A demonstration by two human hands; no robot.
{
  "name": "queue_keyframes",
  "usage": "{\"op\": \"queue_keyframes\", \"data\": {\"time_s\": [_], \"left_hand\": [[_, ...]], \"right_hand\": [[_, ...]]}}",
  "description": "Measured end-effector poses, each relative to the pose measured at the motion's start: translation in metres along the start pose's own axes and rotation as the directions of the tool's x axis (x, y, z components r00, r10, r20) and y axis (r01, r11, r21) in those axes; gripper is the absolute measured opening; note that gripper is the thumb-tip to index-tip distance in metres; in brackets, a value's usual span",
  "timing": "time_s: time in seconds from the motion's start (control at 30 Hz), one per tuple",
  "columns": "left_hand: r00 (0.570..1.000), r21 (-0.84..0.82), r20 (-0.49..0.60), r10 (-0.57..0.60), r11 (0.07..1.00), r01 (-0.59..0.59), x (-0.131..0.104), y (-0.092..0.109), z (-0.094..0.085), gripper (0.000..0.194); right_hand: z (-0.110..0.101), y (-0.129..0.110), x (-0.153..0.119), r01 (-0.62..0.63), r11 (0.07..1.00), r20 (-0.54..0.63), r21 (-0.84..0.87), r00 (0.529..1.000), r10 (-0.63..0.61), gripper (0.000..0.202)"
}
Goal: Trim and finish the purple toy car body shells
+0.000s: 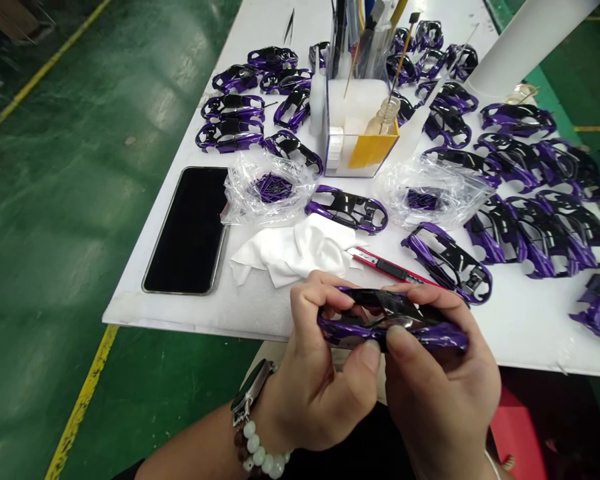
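Between my two hands, over the table's front edge, is a black and purple toy car body shell (393, 308). My left hand (325, 363) wraps round its left end, the thumb at the lower side. Closed on the right end is my right hand (443, 373), with its thumb pressed on the near side and fingers over the top. Just beyond lie a crumpled white cloth (295, 250) and a red utility knife (387, 265). Another shell (450, 261) rests right of the knife, and one more (347, 209) sits behind the cloth.
A black phone (187, 230) lies at the left of the white table (255, 312). Two plastic bags (243, 183) (450, 193) hold small purple parts. Behind them stands a clear organizer (363, 150) with tools and bottles. Several shells fill both sides. A white post (530, 47) rises at back right.
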State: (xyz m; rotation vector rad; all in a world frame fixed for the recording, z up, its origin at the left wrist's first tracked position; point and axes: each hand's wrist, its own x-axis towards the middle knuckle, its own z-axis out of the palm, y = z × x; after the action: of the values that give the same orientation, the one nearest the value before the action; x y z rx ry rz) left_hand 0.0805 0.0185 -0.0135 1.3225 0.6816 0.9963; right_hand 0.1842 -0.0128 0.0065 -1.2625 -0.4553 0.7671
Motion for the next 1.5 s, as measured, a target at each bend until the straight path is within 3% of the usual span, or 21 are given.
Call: {"op": "queue_keyframes", "data": {"time_s": [0.2,0.53,0.93,1.13,1.33,1.5], "left_hand": [[0.997,-0.031,-0.051,-0.049,0.998,0.048,0.0,-0.001,0.0,0.02],[0.998,-0.041,-0.059,-0.018,0.999,0.016,-0.001,-0.005,0.0,0.018],[0.998,-0.063,-0.065,-0.013,0.998,0.009,-0.001,-0.002,0.001,0.02],[0.997,-0.049,-0.071,-0.006,0.999,0.002,0.001,0.0,0.002,0.015],[0.994,-0.047,-0.094,0.059,0.997,-0.063,0.001,0.0,0.006,0.017],[0.993,-0.038,-0.12,0.017,0.999,-0.022,-0.001,0.001,0.009,0.015]], "right_hand": [[0.001,-0.003,0.005,0.016,0.999,-0.007,-0.052,1.0,-0.017,0.028],[-0.002,-0.002,0.009,-0.017,1.0,0.047,-0.017,0.999,0.018,0.026],[0.0,-0.003,0.006,0.022,0.998,0.016,-0.051,1.0,-0.022,0.029],[0.0,0.0,0.002,0.037,0.999,0.066,-0.019,0.997,-0.036,0.029],[-0.011,0.004,-0.005,0.012,0.996,0.205,0.083,0.978,-0.028,0.028],[-0.009,0.001,-0.002,0.024,1.0,0.063,0.018,0.998,-0.025,0.028]]}}
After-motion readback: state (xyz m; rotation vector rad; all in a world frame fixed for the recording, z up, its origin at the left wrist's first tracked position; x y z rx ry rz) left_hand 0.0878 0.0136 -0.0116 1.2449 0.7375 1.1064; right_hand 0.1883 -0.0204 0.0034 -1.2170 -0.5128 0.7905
